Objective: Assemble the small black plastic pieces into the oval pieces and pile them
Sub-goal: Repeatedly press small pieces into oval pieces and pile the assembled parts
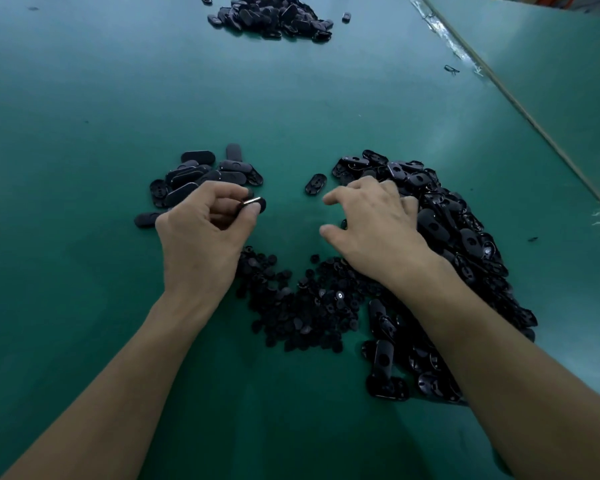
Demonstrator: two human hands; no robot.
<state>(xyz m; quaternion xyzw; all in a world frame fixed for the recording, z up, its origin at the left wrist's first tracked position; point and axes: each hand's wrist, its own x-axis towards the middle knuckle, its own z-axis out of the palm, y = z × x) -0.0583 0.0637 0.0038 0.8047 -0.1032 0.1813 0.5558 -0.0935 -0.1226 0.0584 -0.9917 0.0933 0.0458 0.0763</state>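
At 9 o'clock, left hand [201,233]: fingers clamped on one oval piece [256,203], just beside the left pile [201,176] on the bench [84,98].
At 3 o'clock, right hand [371,223]: fingers apart and curved, seemingly holding nothing, over the oval stock [465,244].
Heap of small pieces [302,306]: at 6 o'clock, between both wrists.
Risk: I judge the pinched oval piece could slip, because the grip is only at its edge; a wrist could push small pieces into the oval stock.

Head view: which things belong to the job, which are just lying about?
Job: oval piece in left hand; small-piece pile; oval-piece pile under right hand; stacked pile by left hand.
Lying about: wire scrap; tape strip; black bit at right; far pile, untouched.
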